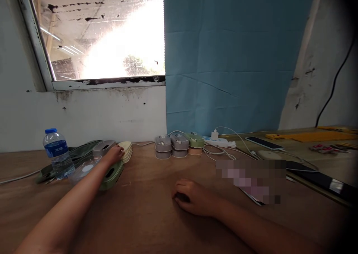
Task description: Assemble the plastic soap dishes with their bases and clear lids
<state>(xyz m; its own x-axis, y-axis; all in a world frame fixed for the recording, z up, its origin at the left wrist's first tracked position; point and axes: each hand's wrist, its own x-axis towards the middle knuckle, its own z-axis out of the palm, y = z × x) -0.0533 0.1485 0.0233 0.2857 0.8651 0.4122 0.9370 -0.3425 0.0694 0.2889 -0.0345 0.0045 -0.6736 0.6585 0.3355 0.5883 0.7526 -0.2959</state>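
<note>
My left hand (114,155) reaches across the table to a stack of cream-coloured scalloped pieces (127,152), its fingers curled on the stack's left edge. How many pieces they grip is hidden. Under my wrist sits a green oval container part (113,177) with a dark slot. A grey oval part (102,147) with a similar slot stands just behind the hand. Left of my forearm is a clear plastic piece (84,168). My right hand (192,197) rests on the tabletop, fingers curled in towards the thumb around a shadowed hollow, with nothing visible in it.
Two grey lidded boxes (163,147) and a green-topped one (195,142) line the wall. A water bottle (57,155) stands at left. A power strip (215,141), cables, a phone (263,143) and a blurred-out flat item (248,181) lie at right.
</note>
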